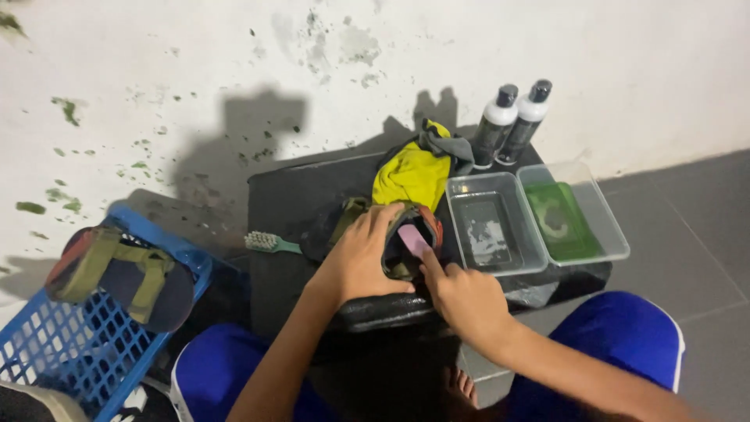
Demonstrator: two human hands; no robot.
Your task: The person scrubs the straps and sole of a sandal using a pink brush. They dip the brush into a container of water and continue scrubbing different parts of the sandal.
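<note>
Black plastic covers the low table [297,195], which stands against a stained white wall. At its far right corner stand two bottles [512,125], dark below, white at the shoulder, with dark caps, leaning side by side. In front of them sit two clear rectangular tubs: the left tub [461,234] holds clear water with foam, the right tub [601,211] holds green liquid. A crumpled yellow cloth [410,176] lies just left of the tubs, with a grey piece beside it.

A sandal [406,238] with olive straps and a reddish edge lies near the table's front edge, close to the left tub. The left hand [355,262] is spread over it, fingers curled around its side and holding it down. The right hand [465,301] is closed on a small pink pad [412,240], pressing it against the sandal's inside.

A green-handled brush [269,244] lies on the table left of the hands. Further left, a blue basket [70,344] carries the matching second sandal [117,273] on its rim.
</note>
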